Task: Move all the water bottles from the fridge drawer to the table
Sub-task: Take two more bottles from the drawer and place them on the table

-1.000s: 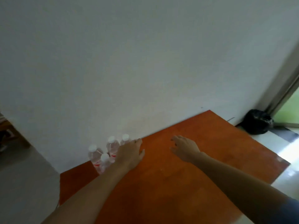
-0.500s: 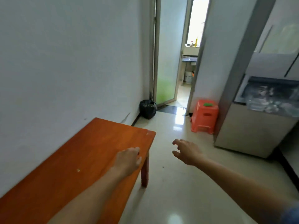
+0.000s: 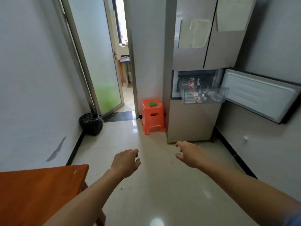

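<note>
Facing pulled-out fridge drawer (image 3: 224,94) holding water bottles (image 3: 195,99); left hand (image 3: 125,163) and right hand (image 3: 190,155) held forward, empty, fingers loosely open, likely to fetch more.

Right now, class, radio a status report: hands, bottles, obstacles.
Left hand, right hand open, empty. Clear plastic water bottles in pulled-out transparent fridge drawer. Orange plastic stool beside grey fridge.

Orange plastic stool (image 3: 153,115) at the far wall, small green object (image 3: 152,104) on its seat. Black bag (image 3: 91,123) slumped in the left corner (glossy, crumpled), just beside the frosted glass door (image 3: 104,75). Pale shiny floor tiles (image 3: 146,185). Grey scuff (image 3: 56,150) low on the left wall.
</note>
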